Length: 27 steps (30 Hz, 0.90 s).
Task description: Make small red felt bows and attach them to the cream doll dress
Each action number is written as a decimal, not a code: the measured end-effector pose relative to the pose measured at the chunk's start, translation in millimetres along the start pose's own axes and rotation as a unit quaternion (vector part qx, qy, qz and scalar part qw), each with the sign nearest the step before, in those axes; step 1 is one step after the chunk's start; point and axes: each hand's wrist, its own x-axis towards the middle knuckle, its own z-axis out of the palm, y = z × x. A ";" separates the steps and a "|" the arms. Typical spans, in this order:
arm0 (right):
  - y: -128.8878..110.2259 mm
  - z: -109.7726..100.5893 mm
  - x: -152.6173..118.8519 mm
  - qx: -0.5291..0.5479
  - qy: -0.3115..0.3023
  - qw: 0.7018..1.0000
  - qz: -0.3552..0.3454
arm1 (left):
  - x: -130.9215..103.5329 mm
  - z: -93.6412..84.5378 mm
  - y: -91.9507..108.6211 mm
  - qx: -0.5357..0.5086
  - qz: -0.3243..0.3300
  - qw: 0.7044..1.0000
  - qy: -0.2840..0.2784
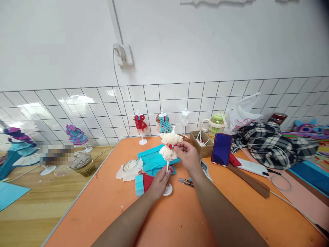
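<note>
A small white dress-form stand (168, 166) wears a cream ruffled paper dress (168, 151) with a red bow (171, 146) at the waist. My left hand (159, 182) is closed around the stand's pole, just above its round base. At the bow, my right hand (187, 155) pinches with thumb and forefinger; the bow's right end is partly hidden by the fingertips. Blue crepe paper (151, 157) lies behind the stand. Thread snips (186, 182) rest on the table below my right hand. Red paper (147, 181) and a light blue strip (139, 185) lie beside my left hand.
A tape roll (130, 165) sits on cream paper at left. Behind stand a red-dressed form (141, 124), a blue-dressed form (164, 122) and a white form (185, 118). A cardboard box (205, 150), phone (221, 149), green-lidded bottle (217, 124) and brown strip (250, 181) are at right.
</note>
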 end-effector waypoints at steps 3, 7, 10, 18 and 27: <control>7.2 4.6 -0.8 0.023 0.023 0.999 0.014 | 0.1 2.5 -3.8 0.005 -0.001 1.000 0.006; 14.3 9.6 -2.5 0.040 0.031 0.998 0.025 | -0.3 6.3 -6.2 0.009 -0.005 1.000 0.020; 18.2 12.7 -3.9 0.048 0.038 0.998 0.033 | -0.6 7.9 -7.9 0.005 -0.007 1.000 0.019; 23.9 16.1 -4.1 0.060 0.054 0.995 0.051 | -0.5 5.3 -9.2 0.048 -0.004 0.998 0.029; 14.7 11.3 -2.9 0.044 0.049 0.997 0.043 | -1.0 4.4 -9.0 0.095 0.007 0.995 0.037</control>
